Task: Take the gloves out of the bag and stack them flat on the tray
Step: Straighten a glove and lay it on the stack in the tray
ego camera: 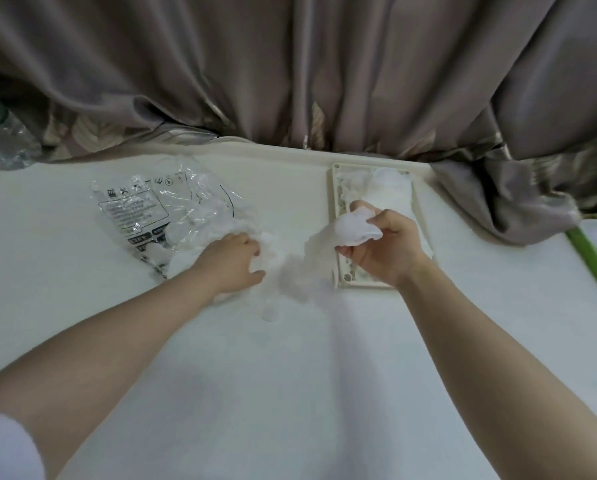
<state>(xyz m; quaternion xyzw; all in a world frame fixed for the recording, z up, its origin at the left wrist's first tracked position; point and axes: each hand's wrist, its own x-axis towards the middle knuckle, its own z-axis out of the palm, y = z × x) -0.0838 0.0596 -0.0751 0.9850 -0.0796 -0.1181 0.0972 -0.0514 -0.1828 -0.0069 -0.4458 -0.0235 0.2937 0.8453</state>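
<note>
Lower frame: two bare forearms reach up across white table [290, 393]. Left of centre, left hand [233, 263] palm down, fingers curled into thin white gloves [200, 233] spilling from mouth of clear printed bag [144, 206]. Right of centre, right hand [383, 247] raised, thumb and fingers pinching bunched glove [350, 230], its loose end blurred, trailing toward left hand. Behind it, cream tray [335, 188] with a few white gloves [387, 188] lying on it. Upper frame: grey curtain [290, 64].
</note>
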